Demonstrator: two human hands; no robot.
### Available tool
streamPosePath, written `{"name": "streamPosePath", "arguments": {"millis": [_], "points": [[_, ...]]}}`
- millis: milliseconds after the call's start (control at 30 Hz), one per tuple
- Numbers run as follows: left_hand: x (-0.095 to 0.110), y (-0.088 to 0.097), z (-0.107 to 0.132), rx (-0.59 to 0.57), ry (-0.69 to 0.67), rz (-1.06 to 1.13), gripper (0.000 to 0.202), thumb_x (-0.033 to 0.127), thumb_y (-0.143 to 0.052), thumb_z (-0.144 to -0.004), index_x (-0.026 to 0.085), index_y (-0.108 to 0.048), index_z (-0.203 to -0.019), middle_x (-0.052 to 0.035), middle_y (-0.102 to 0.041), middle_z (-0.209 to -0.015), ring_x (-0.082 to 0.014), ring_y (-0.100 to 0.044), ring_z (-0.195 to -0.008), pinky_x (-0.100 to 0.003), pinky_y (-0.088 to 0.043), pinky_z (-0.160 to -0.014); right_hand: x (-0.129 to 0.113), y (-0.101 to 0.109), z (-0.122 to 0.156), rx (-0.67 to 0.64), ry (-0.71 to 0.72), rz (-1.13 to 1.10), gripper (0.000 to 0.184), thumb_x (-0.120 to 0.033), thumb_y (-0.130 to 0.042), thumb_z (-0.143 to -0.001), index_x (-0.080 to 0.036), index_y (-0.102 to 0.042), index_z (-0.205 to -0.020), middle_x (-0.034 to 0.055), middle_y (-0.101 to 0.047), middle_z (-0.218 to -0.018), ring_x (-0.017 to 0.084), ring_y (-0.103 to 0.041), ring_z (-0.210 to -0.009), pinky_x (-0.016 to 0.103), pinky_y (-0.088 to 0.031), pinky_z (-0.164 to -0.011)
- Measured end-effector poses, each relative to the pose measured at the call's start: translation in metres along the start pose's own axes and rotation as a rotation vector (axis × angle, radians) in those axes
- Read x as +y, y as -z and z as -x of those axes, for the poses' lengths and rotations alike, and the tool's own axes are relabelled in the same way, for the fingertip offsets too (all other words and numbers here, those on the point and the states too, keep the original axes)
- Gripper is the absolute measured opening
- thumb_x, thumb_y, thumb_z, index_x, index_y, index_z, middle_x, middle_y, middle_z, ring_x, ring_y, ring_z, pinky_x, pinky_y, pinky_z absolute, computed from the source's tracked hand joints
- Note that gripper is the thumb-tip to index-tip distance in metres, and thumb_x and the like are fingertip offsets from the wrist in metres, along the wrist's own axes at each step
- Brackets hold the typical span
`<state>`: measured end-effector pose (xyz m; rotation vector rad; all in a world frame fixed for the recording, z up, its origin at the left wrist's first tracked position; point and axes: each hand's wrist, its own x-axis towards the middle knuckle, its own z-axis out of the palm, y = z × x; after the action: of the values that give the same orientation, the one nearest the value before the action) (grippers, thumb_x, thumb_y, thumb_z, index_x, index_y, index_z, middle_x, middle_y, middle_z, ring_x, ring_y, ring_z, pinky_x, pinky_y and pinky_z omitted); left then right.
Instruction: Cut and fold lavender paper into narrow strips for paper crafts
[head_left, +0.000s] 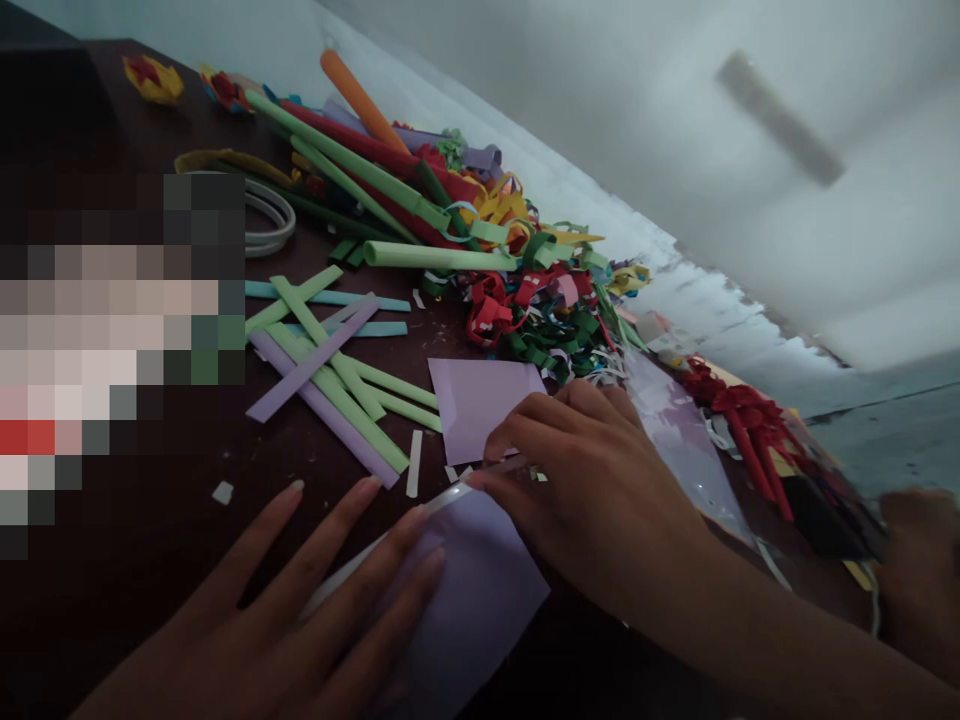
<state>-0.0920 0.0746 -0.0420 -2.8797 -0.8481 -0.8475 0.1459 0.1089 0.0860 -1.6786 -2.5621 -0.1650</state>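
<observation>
Your left hand lies with fingers spread over the lilac paper sheet on the worktop; your right hand pinches the shiny pale strip along the sheet's upper edge. Press unevenly with your left fingers and the strip could skew, creasing the paper; press too lightly and the sheet may slide. The white paper scrap nearby could catch underneath.

wall: pale, patchy lower down | table: dark brown | light: dim
</observation>
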Motion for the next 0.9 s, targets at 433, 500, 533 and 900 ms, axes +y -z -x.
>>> {"name": "streamPosePath", "arguments": {"millis": [433,500,533,900], "points": [[-0.006,0.007,-0.038,0.065,-0.063,0.024,0.021,0.031,-0.059,-0.095,0.024,-0.072,-0.110,-0.0041,-0.077,-0.116,-0.0279,-0.064,-0.114,-0.043,-0.039,-0.105,-0.002,-0.019,0.017,0.201,0.203,0.151,0.016,-0.026,-0.062,-0.104,-0.019,-0.069,-0.092,0.0018,-0.068,-0.088,0.025,-0.049,-0.087,0.041,-0.032,-0.080],[-0.008,0.016,-0.052,0.062,-0.027,0.088,0.020,0.020,-0.055,-0.093,0.022,-0.071,-0.105,-0.0048,-0.077,-0.102,-0.0246,-0.068,-0.094,-0.038,-0.048,-0.087,0.001,-0.021,0.024,0.185,0.237,0.067,0.018,-0.021,-0.055,-0.107,-0.020,-0.068,-0.095,0.0004,-0.068,-0.087,0.024,-0.050,-0.089,0.039,-0.033,-0.082],[-0.008,0.022,-0.058,0.061,0.023,0.133,0.023,0.017,-0.053,-0.091,0.021,-0.070,-0.107,-0.0056,-0.076,-0.101,-0.0244,-0.069,-0.091,-0.037,-0.050,-0.082,0.002,-0.020,0.027,0.189,0.253,0.020,0.017,-0.019,-0.054,-0.107,-0.020,-0.067,-0.097,-0.0007,-0.069,-0.088,0.023,-0.051,-0.090,0.039,-0.034,-0.084],[-0.009,0.045,-0.155,-0.432,0.748,0.993,0.035,0.053,-0.070,-0.076,0.019,-0.076,-0.083,-0.0028,-0.074,-0.067,-0.0187,-0.066,-0.057,-0.023,-0.039,-0.048,0.043,0.016,0.037,0.572,0.225,-0.139,0.013,-0.026,-0.061,-0.104,-0.024,-0.068,-0.092,-0.0019,-0.071,-0.084,0.021,-0.058,-0.090,0.038,-0.032,-0.087]]}}
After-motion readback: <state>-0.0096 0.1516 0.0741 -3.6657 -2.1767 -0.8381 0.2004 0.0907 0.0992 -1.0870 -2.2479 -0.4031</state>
